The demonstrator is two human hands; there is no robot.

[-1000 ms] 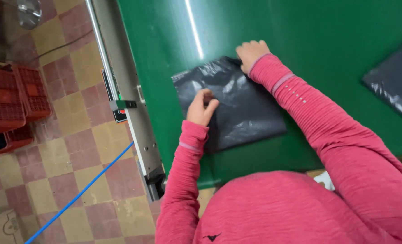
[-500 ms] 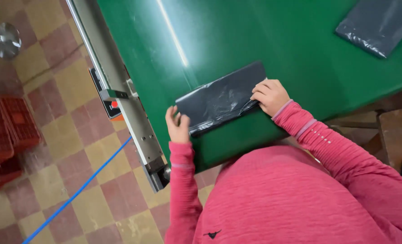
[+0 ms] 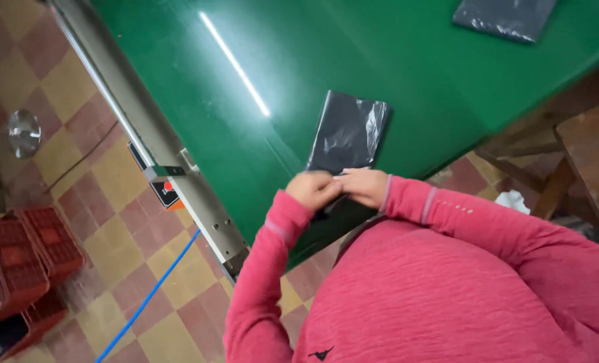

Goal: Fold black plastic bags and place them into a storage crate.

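A folded black plastic bag [image 3: 348,131] lies on the green table [image 3: 259,60], turned lengthwise away from me. Both my hands meet at its near end. My left hand [image 3: 313,189] pinches the near edge from the left, and my right hand [image 3: 362,186] grips the same edge from the right. Both arms are in red sleeves.
A second black bag [image 3: 504,17] lies at the table's far right. A metal rail [image 3: 153,138] runs along the table's left edge. Red crates [image 3: 23,262] stand on the checkered floor at left, with a blue cable [image 3: 153,294]. Wooden furniture [image 3: 568,161] sits to the right.
The bag went from a wide sheet to a narrow fold, and now lies lengthwise. My hands have come together from its two ends to its near edge.
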